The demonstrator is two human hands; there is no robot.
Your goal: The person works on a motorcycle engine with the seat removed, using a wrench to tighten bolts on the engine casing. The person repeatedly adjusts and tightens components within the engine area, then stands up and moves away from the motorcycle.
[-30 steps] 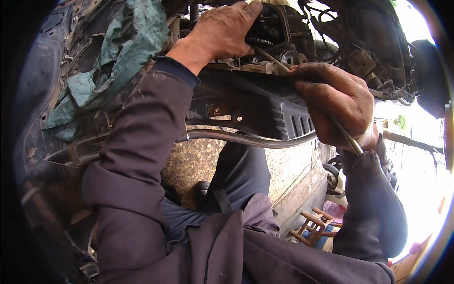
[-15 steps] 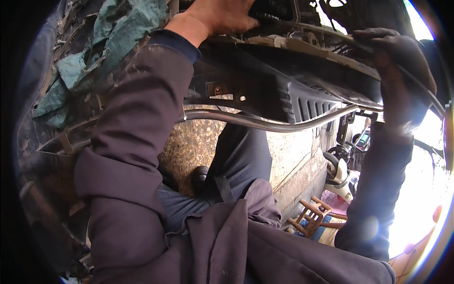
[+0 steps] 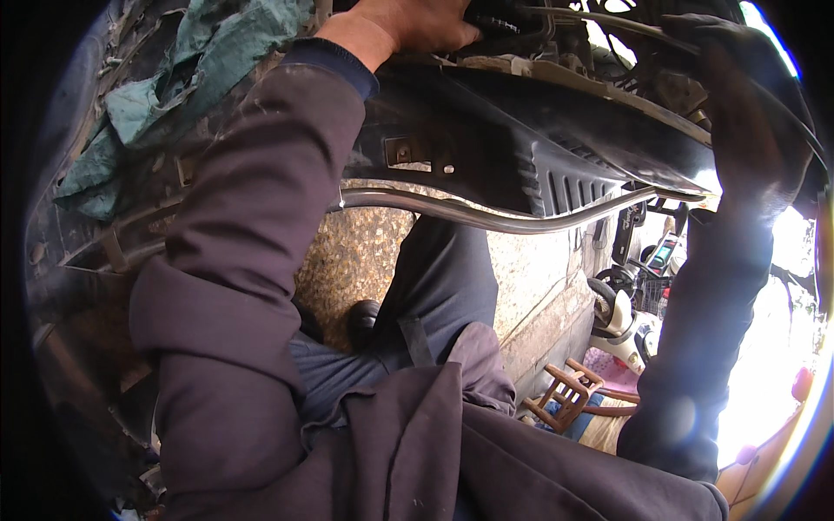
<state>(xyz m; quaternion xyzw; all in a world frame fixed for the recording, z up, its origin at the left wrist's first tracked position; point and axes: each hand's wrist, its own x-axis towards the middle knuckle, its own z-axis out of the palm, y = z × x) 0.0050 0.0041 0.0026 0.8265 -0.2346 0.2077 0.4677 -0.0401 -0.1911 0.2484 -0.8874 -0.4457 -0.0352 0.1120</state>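
Observation:
At the top edge, my left hand (image 3: 421,24) rests among the dark vehicle parts, its thumb stretched to the right. The picture's edge cuts off most of its fingers, so what they touch is hidden. On the upper right my right hand (image 3: 751,113), in deep shadow, has its fingers curled around a long, thin, bendy strip (image 3: 599,16). This strip runs from the top middle down past my right wrist. Below both hands lies a black plastic body panel (image 3: 486,130) with ribbed slots. A bent metal tube (image 3: 486,219) runs along its near side.
A torn teal cloth (image 3: 139,108) hangs over the frame on the left. Beneath me is a speckled floor (image 3: 347,252), with my leg and shoe on it. At the lower right stand a small wooden stool (image 3: 566,395) and a parked white two-wheeler (image 3: 621,326).
My right hand and the strip in it have shifted upward and slightly right. The left hand stays in nearly the same place. The whole view has shifted a little.

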